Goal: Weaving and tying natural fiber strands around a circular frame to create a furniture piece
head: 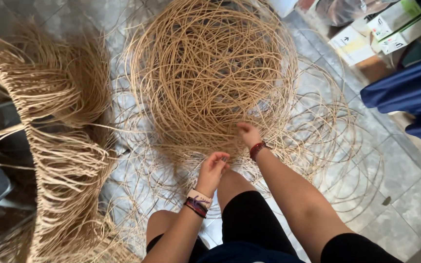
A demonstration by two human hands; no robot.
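A large round tangle of thin tan rattan strands (210, 73) lies on the tiled floor in front of my knees. My right hand (247, 133) reaches into its near edge, fingers pinched on strands there. My left hand (213, 166), wearing wristbands, is curled just below it, fingers closed around thin strands above my knee. Loose loops of strand (327, 131) spread out around the tangle to the right.
A draped mass of bundled strands (59, 126) hangs over a frame at the left. Cardboard boxes (381, 29) and blue cloth (410, 92) sit at the upper right. Grey floor tiles (405, 199) show at the right.
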